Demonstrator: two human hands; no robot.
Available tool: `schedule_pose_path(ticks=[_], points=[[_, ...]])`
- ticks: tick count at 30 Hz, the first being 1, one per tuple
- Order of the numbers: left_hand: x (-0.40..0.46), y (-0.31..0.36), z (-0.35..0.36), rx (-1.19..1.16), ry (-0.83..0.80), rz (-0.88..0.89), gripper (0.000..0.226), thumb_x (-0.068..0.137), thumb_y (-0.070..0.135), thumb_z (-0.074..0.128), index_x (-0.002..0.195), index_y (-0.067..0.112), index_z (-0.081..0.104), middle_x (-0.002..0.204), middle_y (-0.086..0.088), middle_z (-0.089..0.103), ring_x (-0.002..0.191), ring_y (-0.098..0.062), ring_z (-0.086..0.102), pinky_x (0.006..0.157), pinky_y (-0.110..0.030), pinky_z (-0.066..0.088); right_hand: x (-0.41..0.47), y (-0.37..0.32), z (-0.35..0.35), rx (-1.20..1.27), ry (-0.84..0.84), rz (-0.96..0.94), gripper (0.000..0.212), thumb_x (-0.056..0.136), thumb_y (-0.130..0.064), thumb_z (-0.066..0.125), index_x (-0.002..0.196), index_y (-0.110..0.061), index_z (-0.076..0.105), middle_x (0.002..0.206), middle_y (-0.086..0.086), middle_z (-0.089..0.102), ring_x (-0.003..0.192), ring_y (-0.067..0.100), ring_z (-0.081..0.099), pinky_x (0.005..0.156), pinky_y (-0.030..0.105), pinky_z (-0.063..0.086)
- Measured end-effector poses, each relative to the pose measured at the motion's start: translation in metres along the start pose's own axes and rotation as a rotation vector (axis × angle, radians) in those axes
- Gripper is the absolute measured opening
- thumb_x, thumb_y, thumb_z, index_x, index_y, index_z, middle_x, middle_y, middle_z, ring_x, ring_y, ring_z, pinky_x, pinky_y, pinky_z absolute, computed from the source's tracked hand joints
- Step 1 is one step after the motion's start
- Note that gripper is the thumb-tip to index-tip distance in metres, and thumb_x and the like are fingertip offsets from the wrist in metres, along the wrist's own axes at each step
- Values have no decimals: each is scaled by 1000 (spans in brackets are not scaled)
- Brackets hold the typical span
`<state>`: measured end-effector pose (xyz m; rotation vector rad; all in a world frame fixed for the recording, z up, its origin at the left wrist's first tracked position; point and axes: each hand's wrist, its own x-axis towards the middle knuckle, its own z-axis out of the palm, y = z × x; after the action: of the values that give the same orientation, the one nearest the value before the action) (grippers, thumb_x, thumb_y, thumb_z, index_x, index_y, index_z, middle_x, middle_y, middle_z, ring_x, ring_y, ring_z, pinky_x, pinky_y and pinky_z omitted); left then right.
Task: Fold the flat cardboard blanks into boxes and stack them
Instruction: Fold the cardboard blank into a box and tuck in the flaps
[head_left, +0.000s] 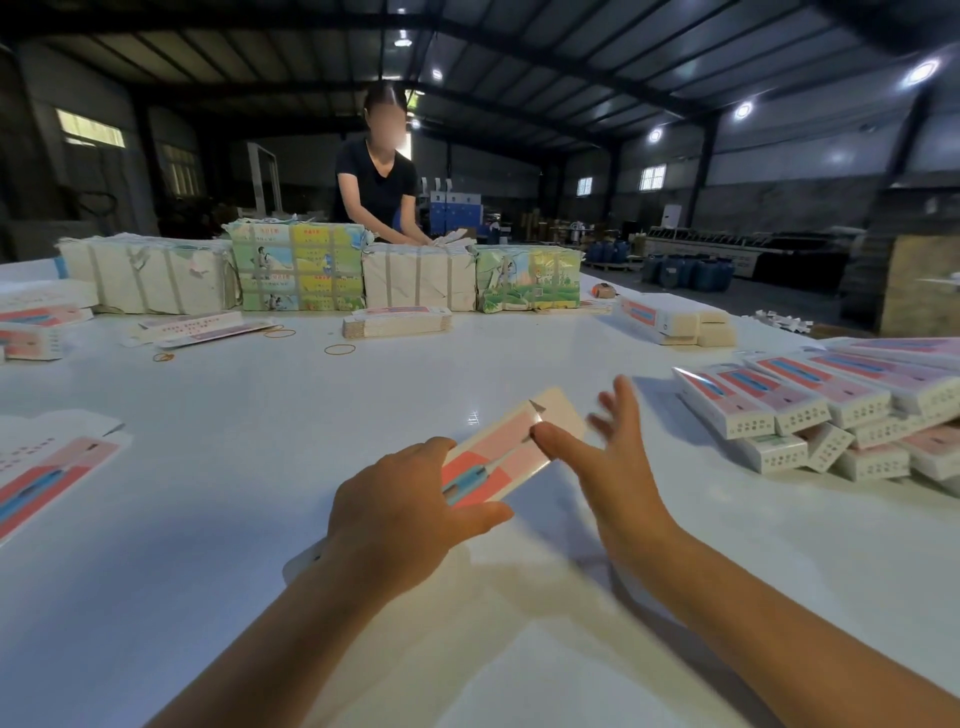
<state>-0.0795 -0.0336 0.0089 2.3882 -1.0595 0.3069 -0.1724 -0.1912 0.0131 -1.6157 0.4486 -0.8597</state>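
Left hand (400, 499) grips box (498, 452); right hand (618, 467) spread beside it

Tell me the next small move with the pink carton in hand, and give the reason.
Probably bring the right hand back onto the free far end of the pink carton and take hold there. The left hand grips only its near end, the right hand's fingers are spread and hold nothing, with just the thumb near the carton. The stack of folded boxes lies to the right.
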Motion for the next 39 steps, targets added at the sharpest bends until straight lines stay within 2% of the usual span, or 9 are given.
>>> schedule_pose_path(ticks=[3,5,7,9,12,17,21,33,39], points=[[-2,1,-1,-84,-45,34,64,50,86,33,99,46,39,88,25,48,77,-5,53,56,-9,34,0,-2,1,588,-330,253,41,76,-17,65,115,-4,61,104,13,66,93,24,66,75,35,57],[-2,0,0,-111,-54,38,67,49,87,33,101,46,41,87,26,50,77,-6,56,56,-9,35,-1,3,2,428,-270,115,10,81,-10,62,88,-10,69,86,11,68,83,23,66,79,36,57],[-1,-1,1,-120,-53,26,72,49,88,33,106,43,44,91,25,52,78,-7,58,57,-8,36,-1,6,1,-66,-132,-277,20,95,-12,54,77,-13,65,71,3,65,72,17,62,74,35,53],[-1,-1,3,-119,-43,11,78,51,86,35,113,40,47,99,23,56,81,-9,60,61,-11,40,-4,7,2,-474,-125,-567,29,100,-30,38,95,-18,64,76,-5,62,72,11,58,68,26,46],[-2,-3,4,-81,-37,-12,72,58,84,42,112,37,49,99,21,57,81,-10,58,60,-12,38,-6,12,2,-798,-219,-508,69,91,-60,21,143,-18,40,121,-2,60,107,18,57,88,23,41],[-3,-8,-2,17,-19,-1,56,69,78,52,108,38,45,95,21,54,78,-6,53,55,-6,31,-11,1,6,86,-296,-171,40,81,-56,48,89,-29,77,87,-2,74,88,19,69,81,30,57],[-3,-8,-4,56,14,35,58,69,78,52,110,38,46,104,20,58,79,-3,50,56,-7,30,-6,-3,2,242,-346,-121,25,80,-31,55,85,-28,79,88,3,75,87,18,71,74,23,55],[-3,-11,-4,23,31,79,60,67,80,52,111,40,45,107,21,60,79,-2,49,59,-5,30,-14,-5,-2,30,-301,-299,63,101,-7,37,85,-59,69,88,-24,71,87,-1,66,74,11,50],[-3,-11,-5,14,14,90,65,63,84,44,113,41,43,106,23,57,79,-2,49,57,-1,27,-15,-1,-3,-156,-240,-388,65,100,-9,36,91,-68,61,89,-33,67,87,-2,63,78,18,53]])
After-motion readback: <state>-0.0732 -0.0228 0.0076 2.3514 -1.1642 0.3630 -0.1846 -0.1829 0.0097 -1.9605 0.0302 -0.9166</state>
